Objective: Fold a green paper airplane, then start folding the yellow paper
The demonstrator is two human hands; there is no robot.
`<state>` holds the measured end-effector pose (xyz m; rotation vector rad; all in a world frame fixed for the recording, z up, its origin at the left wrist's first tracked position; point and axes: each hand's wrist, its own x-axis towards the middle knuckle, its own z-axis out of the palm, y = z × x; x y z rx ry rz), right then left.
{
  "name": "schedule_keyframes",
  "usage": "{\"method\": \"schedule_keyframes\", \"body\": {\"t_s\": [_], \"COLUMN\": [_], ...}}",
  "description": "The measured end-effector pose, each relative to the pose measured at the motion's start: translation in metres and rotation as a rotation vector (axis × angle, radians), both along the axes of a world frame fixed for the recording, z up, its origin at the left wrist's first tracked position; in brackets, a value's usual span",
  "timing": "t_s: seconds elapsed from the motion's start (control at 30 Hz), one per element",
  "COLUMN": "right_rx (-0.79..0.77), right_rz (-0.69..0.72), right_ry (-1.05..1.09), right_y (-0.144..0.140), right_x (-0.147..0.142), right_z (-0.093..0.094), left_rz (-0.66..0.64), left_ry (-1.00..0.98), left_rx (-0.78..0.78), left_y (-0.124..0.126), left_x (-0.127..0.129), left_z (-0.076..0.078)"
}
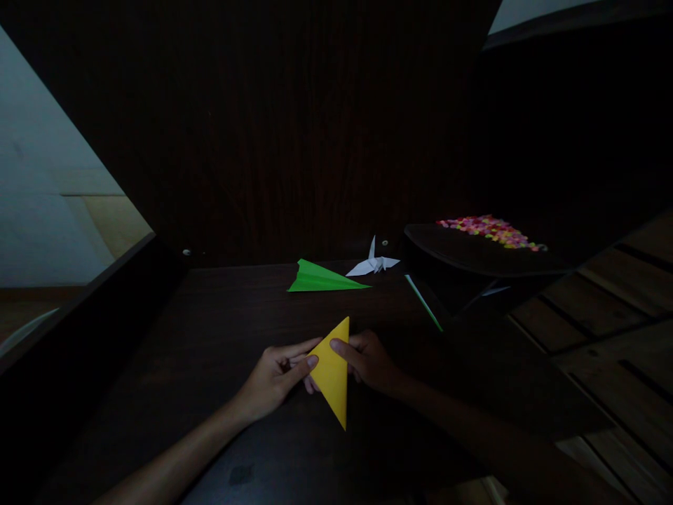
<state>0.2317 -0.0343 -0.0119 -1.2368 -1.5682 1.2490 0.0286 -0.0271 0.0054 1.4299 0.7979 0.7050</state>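
A yellow sheet of paper point(333, 382), folded into a triangle, is held between my two hands just above the dark desk. My left hand point(281, 375) pinches its left corner, thumb on top and fingers beneath. From the right side, my right hand point(369, 361) grips the upper part, its thumb pressing on the yellow face and the other fingers partly hidden behind. Beyond my hands lie a green paper plane point(326, 278) pointing right and a white paper crane point(375, 264) with its wings spread.
A thin green and white strip point(423, 301) lies on the desk point(226, 301) to the right. Small pink, red and yellow pieces point(491, 230) are heaped on a raised rounded shelf point(457, 256). A dark panel point(294, 140) rises at the back, and a low side board point(84, 287) runs along the left.
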Motion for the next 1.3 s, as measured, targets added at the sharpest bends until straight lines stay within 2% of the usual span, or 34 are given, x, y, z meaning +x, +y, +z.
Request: {"method": "schedule_keyframes", "body": {"t_s": [0.17,0.5,0.73,1.07,1.3], "right_rx": [-0.006,0.061,0.058,0.085,0.068], "right_rz": [-0.009,0.057,0.187,0.166,0.201], "right_ry": [-0.022,-0.045,-0.024,-0.106,-0.047], "right_y": [0.0011,0.0005,0.0,0.0006,0.0007], "right_x": [0.0004,0.0013,0.0039,0.0032,0.003], "right_z": [0.0021,0.0033,0.0019,0.0053,0.0021], "left_rz": [-0.099,-0.049,-0.057,-0.045,-0.023], "left_ry": [-0.02,-0.113,-0.161,-0.168,-0.186], "left_rx": [-0.096,-0.151,-0.17,-0.202,-0.191], "left_y": [0.0003,0.003,0.0045,0.0048,0.0071], "left_x": [0.001,0.0013,0.0009,0.0015,0.0017], "left_z": [-0.0008,0.0,0.0008,-0.0021,-0.0044]}}
